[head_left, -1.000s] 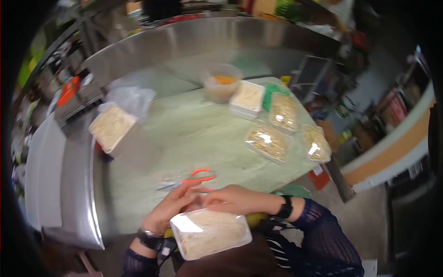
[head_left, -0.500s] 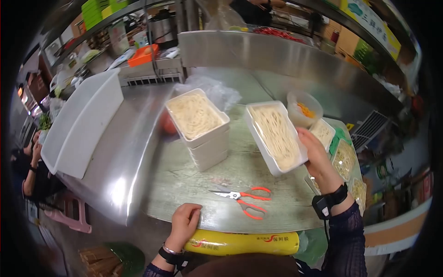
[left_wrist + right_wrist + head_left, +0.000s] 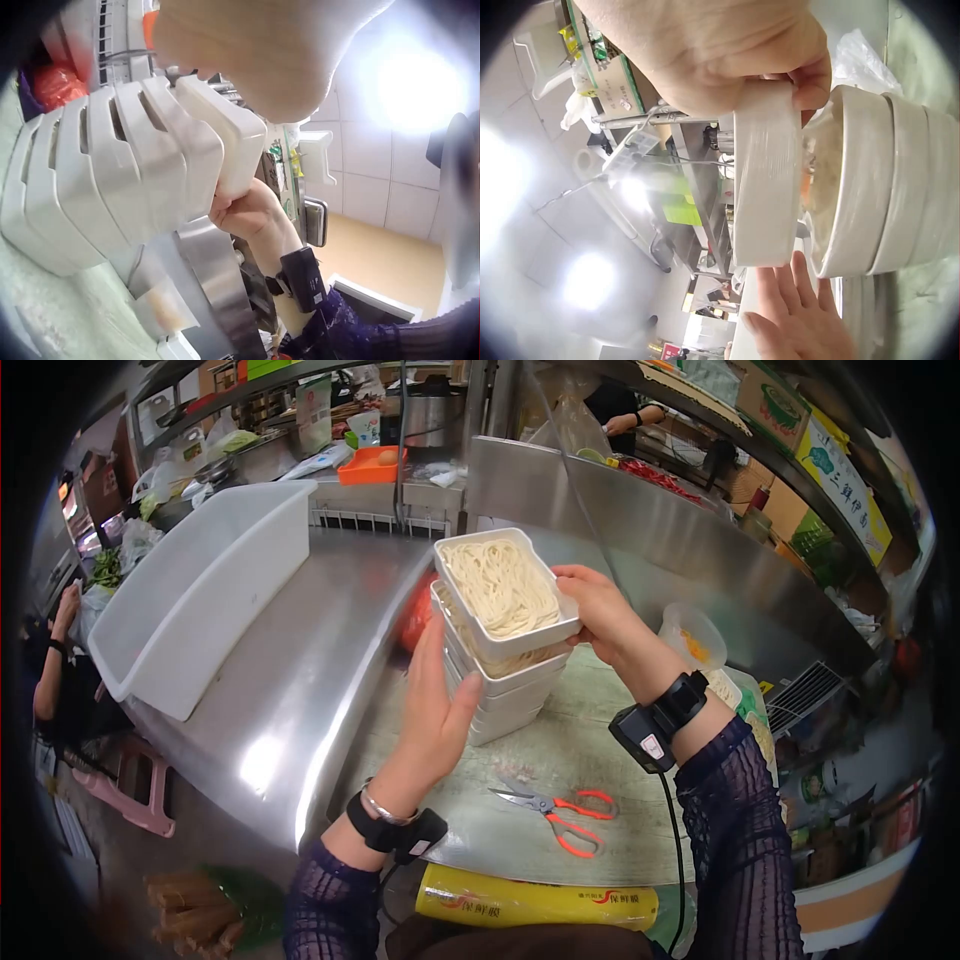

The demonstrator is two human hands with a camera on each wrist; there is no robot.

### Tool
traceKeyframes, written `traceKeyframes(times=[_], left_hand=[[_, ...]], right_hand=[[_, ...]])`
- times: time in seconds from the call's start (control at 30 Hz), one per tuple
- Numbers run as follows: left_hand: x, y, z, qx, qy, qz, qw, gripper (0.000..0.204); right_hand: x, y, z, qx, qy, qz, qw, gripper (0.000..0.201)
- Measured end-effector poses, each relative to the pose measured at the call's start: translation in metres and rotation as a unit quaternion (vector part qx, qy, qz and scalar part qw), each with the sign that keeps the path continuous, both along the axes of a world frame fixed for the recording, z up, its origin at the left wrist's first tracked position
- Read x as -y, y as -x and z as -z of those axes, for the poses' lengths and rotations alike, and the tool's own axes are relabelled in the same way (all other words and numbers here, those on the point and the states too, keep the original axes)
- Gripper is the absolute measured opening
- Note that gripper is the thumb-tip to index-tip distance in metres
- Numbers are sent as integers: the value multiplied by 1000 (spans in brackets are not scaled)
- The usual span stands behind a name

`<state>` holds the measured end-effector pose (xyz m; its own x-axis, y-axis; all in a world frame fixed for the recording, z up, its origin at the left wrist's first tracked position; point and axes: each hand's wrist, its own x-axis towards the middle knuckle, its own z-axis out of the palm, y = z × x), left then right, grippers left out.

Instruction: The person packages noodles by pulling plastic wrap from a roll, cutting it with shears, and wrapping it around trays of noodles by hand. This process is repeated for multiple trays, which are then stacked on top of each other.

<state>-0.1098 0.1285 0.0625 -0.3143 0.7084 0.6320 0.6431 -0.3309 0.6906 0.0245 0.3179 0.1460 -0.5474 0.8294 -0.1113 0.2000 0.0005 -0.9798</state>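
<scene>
A white box of noodles [image 3: 503, 582] is pinched at its right end by my right hand [image 3: 610, 618], slightly tilted over a stack of similar white boxes [image 3: 507, 700]. In the right wrist view a gap shows between the held box [image 3: 766, 180] and the top box of the stack [image 3: 864, 180]. My left hand [image 3: 432, 710] is upright at the stack's left side, fingers straight; whether it touches is unclear. Orange-handled scissors [image 3: 556, 814] lie with blades parted on the green table [image 3: 400, 800], in front of the stack.
A yellow film roll [image 3: 535, 900] lies along the near edge. A large white bin [image 3: 205, 595] stands on the steel counter [image 3: 290, 650] at left. A round tub [image 3: 690, 640] and more noodle boxes are at right; another person's arm [image 3: 52, 660] shows far left.
The right hand has brought its noodle box leftward from the right, over the stack. My left hand has risen from the near table edge to the stack's side. The head view has shifted.
</scene>
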Motion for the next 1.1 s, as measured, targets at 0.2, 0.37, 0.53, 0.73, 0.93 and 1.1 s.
traceKeyframes(times=[0.2,0.37,0.53,0.73,0.93,1.1], left_hand=[[-23,-17,11,-12,-29,-6,999,70],[-21,-27,12,-20,-8,-16,1000,68],[-22,-31,13,-24,0,-43,999,67],[-24,-32,10,-36,-18,-82,996,60],[-26,-33,18,-54,-29,-78,995,57],[-29,-34,21,-55,-44,-81,994,54]], right_hand=[[2,5,6,28,-37,-25,999,31],[1,2,11,13,-58,-28,998,31],[-2,3,15,66,-102,-23,992,33],[-23,9,34,168,-337,-45,925,32],[-19,16,59,111,-386,37,915,29],[-7,-8,44,33,-267,15,963,39]])
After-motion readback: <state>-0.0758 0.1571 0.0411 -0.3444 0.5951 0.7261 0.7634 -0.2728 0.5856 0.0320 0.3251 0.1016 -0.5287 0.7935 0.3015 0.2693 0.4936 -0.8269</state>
